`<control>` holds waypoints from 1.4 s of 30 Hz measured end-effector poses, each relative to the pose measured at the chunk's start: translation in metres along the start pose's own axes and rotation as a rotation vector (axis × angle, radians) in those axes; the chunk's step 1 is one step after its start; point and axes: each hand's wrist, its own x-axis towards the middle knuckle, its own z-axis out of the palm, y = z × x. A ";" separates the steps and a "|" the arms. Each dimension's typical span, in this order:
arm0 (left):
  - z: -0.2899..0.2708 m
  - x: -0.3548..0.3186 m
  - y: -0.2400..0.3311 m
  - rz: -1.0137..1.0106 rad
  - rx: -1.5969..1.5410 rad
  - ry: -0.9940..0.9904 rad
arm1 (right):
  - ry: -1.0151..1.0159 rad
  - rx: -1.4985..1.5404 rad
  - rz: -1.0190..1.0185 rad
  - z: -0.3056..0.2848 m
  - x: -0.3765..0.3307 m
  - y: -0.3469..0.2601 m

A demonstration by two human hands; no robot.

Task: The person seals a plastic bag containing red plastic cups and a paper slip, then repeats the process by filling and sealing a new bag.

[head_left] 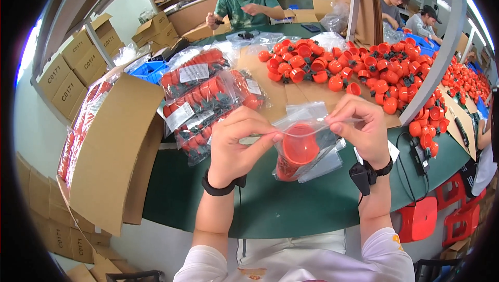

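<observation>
A clear zip bag (323, 140) hangs in front of me over the near part of the green table. Inside it, round red plastic cups (300, 145) stand in a stack, the top one with its mouth toward me. My left hand (243, 144) pinches the left end of the bag's top edge between thumb and finger. At the right end, my right hand (364, 128) pinches the same edge, the strip stretched between both hands. Flat clear bags (325, 165) lie beneath and beside it. Each wrist wears a black strap, the right one with a black box.
Filled bags of red cups (195, 100) lie stacked to the left, beside an open carton (114, 152). Loose red cups (358, 68) pile up at the far right, near a slanted grey post (439, 53). A black cabled device (418, 157) lies right. A co-worker (249, 3) faces me across the table.
</observation>
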 end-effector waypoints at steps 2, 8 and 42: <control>-0.002 0.000 0.002 -0.046 -0.059 -0.006 | 0.025 0.024 0.017 0.006 -0.001 0.001; 0.002 0.000 0.008 -0.178 -0.065 -0.045 | 0.035 0.004 0.072 0.012 -0.001 0.000; 0.013 -0.004 0.011 -0.217 -0.007 0.080 | -0.060 -0.024 0.136 0.018 0.000 0.010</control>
